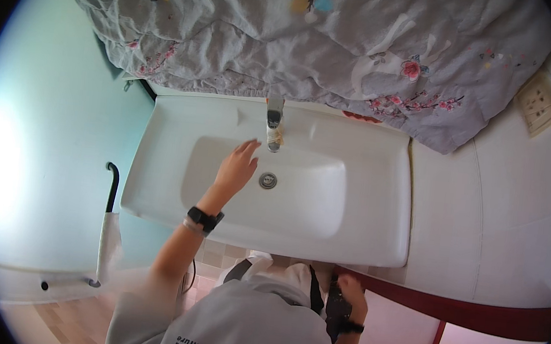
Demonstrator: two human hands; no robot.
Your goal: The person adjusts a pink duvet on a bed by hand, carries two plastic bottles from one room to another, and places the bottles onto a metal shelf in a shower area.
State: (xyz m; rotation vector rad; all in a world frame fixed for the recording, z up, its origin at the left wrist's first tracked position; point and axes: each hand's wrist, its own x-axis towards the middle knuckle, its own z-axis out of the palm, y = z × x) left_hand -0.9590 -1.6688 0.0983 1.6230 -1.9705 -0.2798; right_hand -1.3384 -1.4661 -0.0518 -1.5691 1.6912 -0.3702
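Observation:
My left hand (238,166) hangs over the left part of the white sink basin (303,195), its fingers apart and nothing in it. Just right of its fingertips is the chrome faucet (275,116), with a pale wrapping around its spout. The round metal drain (268,180) lies below the spout, right of this hand. A black watch sits on my left wrist. My right hand (352,290) is low beside my body, in front of the sink's near edge and close to a dark red frame; it is blurred, and its fingers are unclear.
A grey flowered cloth (288,47) hangs behind the sink, above the faucet. A beige wall socket (539,104) is at the upper right. On the left, a white cloth (109,245) hangs by a black curved bar (112,187). The dark red frame (462,310) runs along the lower right.

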